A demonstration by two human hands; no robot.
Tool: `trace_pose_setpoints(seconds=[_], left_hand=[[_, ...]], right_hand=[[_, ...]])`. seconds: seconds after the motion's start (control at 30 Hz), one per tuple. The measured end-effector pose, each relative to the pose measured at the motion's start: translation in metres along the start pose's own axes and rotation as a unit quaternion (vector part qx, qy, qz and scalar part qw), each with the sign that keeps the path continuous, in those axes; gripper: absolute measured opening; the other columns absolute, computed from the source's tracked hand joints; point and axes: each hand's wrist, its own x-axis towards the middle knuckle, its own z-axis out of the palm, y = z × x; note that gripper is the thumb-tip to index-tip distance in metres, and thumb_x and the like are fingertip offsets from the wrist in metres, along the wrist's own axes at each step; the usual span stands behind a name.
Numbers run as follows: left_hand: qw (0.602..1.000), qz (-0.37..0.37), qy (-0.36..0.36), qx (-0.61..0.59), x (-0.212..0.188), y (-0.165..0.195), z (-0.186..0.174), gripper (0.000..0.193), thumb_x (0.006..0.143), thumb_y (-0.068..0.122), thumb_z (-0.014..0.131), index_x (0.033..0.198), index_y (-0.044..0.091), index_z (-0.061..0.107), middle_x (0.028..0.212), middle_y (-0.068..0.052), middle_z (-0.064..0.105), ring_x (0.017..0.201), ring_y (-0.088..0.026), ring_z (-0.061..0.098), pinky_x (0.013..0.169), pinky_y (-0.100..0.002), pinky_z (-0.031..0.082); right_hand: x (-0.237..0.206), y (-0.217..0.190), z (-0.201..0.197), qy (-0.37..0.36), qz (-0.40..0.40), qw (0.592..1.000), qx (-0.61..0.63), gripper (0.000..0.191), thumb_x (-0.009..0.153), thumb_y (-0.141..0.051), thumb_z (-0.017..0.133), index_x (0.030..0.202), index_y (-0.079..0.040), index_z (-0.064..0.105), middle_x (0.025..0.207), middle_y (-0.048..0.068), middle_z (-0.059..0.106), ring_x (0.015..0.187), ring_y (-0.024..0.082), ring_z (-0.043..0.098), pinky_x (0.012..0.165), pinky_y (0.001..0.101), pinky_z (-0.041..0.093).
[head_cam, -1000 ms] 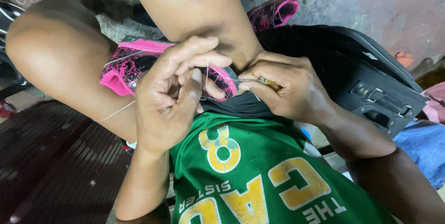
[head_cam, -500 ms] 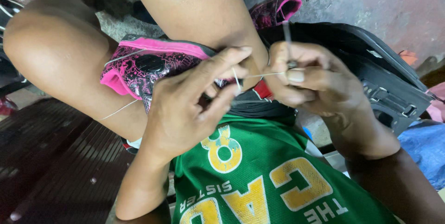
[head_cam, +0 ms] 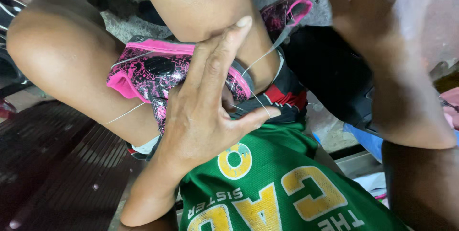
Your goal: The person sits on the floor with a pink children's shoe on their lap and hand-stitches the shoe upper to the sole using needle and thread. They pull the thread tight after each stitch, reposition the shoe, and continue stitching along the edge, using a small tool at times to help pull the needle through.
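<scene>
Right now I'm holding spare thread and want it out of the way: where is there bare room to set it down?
The dark slatted surface left of the left hand, below the bent knee, is bare. The middle is crowded: the pink shoe, taut thread and left hand overlap. On the right, the raised right hand hangs over the black bag.

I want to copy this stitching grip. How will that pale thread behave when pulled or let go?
The thread looks thin and limp: it probably runs straight only because the right hand draws it away from the pink shoe. Released, it would likely sag, as the loose strand by the knee does. Crossing the left hand, it may slip across the skin.
</scene>
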Motion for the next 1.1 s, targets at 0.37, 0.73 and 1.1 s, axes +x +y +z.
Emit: trace_pose_setpoints(seconds=[0.37,0.73,1.1], left_hand=[[1.0,0.002,-0.008,0.007,0.005,-0.001,-0.007,0.096,0.076,0.028,0.094,0.153,0.011,0.039,0.149,-0.014,0.051,0.09,-0.02,0.068,0.073,-0.029,0.059],[0.948,-0.094,0.193,0.236,-0.103,-0.075,-0.035,0.028,0.091,0.014,0.082,0.11,-0.001,0.068,0.097,-0.012,0.061,0.082,-0.021,0.059,0.074,-0.032,0.049],[0.787,-0.133,0.546,0.255,-0.176,-0.201,-0.105,0.041,0.107,0.006,0.074,0.085,0.001,0.04,0.082,-0.007,0.038,0.078,-0.022,0.039,0.073,-0.039,0.034]], right_hand=[[-0.025,-0.054,-0.037,-0.113,0.018,0.768,0.63,0.042,0.092,-0.003,0.065,0.131,0.001,0.051,0.098,0.015,0.069,0.082,0.026,0.07,0.073,0.0366,0.057],[0.01,-0.038,-0.074,-0.083,0.223,0.561,0.793,0.057,0.086,-0.015,0.08,0.131,0.001,0.048,0.089,0.001,0.055,0.075,0.006,0.05,0.068,0.0204,0.042],[0.009,-0.072,-0.026,-0.198,0.216,0.574,0.765,0.064,0.073,0.002,0.091,0.122,0.0,0.049,0.089,-0.007,0.055,0.064,-0.001,0.034,0.055,0.0189,0.027]])
